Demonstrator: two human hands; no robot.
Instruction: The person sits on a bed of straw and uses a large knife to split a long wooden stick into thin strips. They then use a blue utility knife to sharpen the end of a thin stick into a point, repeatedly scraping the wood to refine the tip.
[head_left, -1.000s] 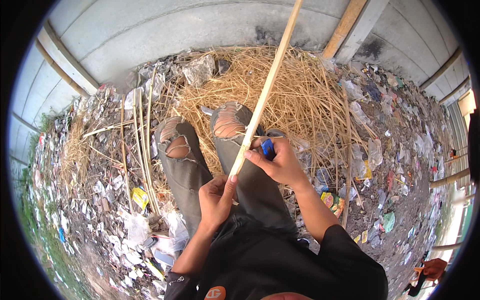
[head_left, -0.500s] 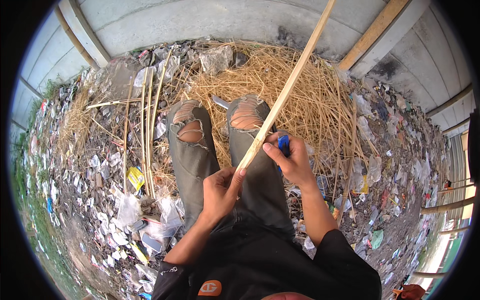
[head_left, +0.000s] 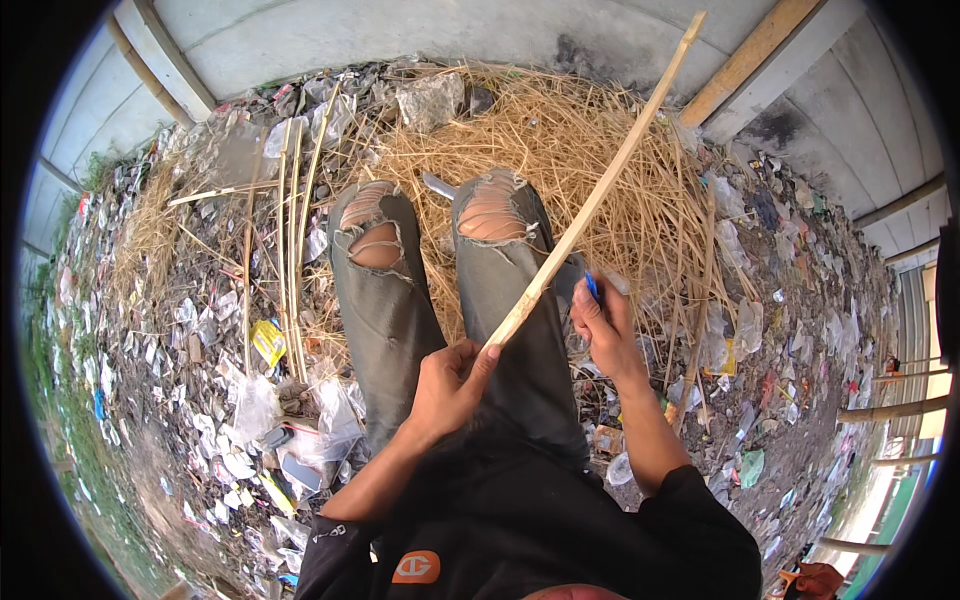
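Observation:
My left hand (head_left: 447,388) grips the lower end of a long, pale bamboo strip (head_left: 590,215), thumb laid along it. The strip slants up to the right, past my right knee and over the straw, its far tip near the wall. To the right of the strip, my right hand (head_left: 607,325) is closed round a small blue tool (head_left: 592,287). Most of that tool is hidden by the fingers, and its working end cannot be made out. The right hand is apart from the strip. Both hands are over my lap and right thigh.
Dry straw-like shavings (head_left: 560,130) lie heaped beyond my knees. A metal blade (head_left: 438,186) shows between the knees. Several bamboo strips (head_left: 293,250) lie to the left on litter-strewn ground. A grey panel wall (head_left: 440,35) stands behind, with a bamboo pole (head_left: 745,62) leaning there.
My right hand with the blue tool has moved right and down, away from the strip. The strip's upper end has swung to the right and its tip now shows.

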